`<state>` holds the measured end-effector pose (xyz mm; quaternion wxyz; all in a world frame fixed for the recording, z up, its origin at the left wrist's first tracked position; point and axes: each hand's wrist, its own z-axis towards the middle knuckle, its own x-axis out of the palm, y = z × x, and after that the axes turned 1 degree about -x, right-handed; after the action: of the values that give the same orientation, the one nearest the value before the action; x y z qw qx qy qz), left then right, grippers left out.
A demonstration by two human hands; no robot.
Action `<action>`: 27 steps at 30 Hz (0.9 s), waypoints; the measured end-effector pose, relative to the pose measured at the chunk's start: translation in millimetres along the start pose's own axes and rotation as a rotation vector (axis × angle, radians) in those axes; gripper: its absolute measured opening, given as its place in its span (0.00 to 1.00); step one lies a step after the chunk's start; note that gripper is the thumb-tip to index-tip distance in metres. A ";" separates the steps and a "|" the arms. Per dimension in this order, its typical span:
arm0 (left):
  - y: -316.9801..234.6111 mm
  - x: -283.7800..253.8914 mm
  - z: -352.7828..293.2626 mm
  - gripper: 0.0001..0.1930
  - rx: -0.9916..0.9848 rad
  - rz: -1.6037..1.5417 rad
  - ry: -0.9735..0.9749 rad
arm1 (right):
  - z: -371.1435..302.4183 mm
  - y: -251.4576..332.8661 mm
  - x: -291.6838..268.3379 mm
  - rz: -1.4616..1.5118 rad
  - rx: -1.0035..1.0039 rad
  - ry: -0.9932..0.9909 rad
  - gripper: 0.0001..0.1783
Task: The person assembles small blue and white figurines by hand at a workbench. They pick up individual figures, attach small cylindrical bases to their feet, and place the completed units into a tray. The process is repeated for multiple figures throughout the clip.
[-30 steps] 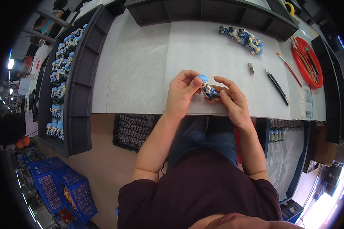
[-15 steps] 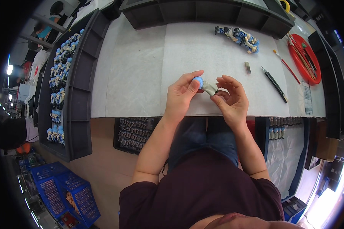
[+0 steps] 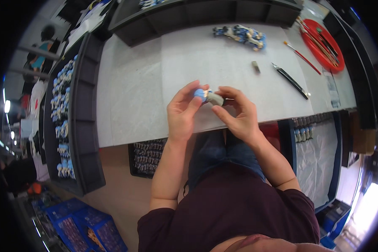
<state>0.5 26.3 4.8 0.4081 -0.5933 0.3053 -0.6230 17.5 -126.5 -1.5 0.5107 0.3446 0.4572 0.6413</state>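
Observation:
A small figurine [image 3: 214, 99] with blue hair and a pale grey lower body lies tilted between my hands, just above the near part of the white work surface. My left hand [image 3: 183, 113] is closed on it, thumb and fingers pinching the blue head. Beside its lower end is my right hand [image 3: 242, 114], thumb and fingers parted around that end, with no firm grip showing. Farther back, several similar blue-haired figurines [image 3: 244, 37] lie in a cluster on the sheet [image 3: 176, 59].
A dark tray [image 3: 197, 17] spans the back; another [image 3: 85, 126] with figurines stands left. To the right are a small grey block [image 3: 255, 66], a craft knife [image 3: 290, 80], a red brush [image 3: 303, 58] and a red dish [image 3: 340, 63] of tools. Blue crates [image 3: 82, 224] stand lower left.
The view has shifted, so the table appears tilted. My left hand keeps the figurine's head, and the figurine is turned slightly. The fingers of my right hand have shifted around its lower end.

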 end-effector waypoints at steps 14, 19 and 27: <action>5.9 5.9 -4.0 0.15 -0.018 0.365 0.070 | -109.4 -14.3 -307.3 -0.574 -0.011 -1.311 0.13; 6.6 3.7 -5.4 0.14 -0.033 0.438 0.045 | -181.7 -97.9 -370.3 -0.853 0.594 -1.184 0.16; 3.0 29.5 -3.7 0.11 -0.145 0.649 -0.040 | -199.7 -142.5 -383.5 -1.062 0.696 -0.973 0.16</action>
<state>-1.7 -1.2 16.3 0.5479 -0.5048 0.5138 -0.4256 -23.2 -536.8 -194.4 0.7534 0.4615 0.4598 -0.0894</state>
